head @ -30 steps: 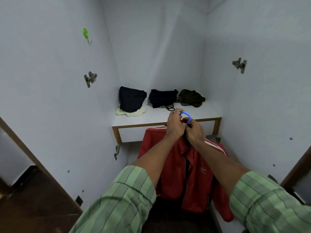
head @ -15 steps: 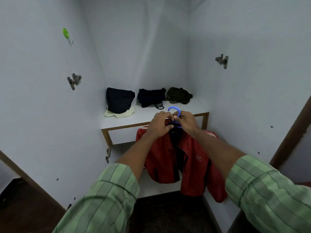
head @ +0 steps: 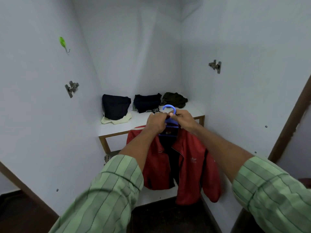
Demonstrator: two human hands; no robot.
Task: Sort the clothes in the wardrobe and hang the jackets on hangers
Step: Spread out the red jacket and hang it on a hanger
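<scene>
Hooks and hinges come first on the left wall: a small green plastic wall hook (head: 62,42) high up and a metal hinge plate (head: 71,88) below it, both well left of the fingers. Beyond the fingers, on the white wardrobe shelf (head: 121,127), sit three bundles: a dark navy folded garment (head: 115,106) lying on a pale cream cloth (head: 116,120), a second dark folded garment (head: 146,102), and a crumpled olive-green garment (head: 175,100) farthest right.

At the centre, the left hand (head: 155,122) has its fingers curled and clamped on the neck of a blue plastic hanger (head: 170,115), and the right hand (head: 182,119) pinches the same neck from the other side, thumb just under the open hook. A red zip-front track jacket (head: 185,165) hangs from the hanger directly below both hands, its front open and sleeves dangling.

One jacket looks to be seated on its hanger, so that step seems nearly done; it is not yet hung anywhere, and no rail is visible. The shelf bundles appear still unsorted, so most of the task seems left.
</scene>
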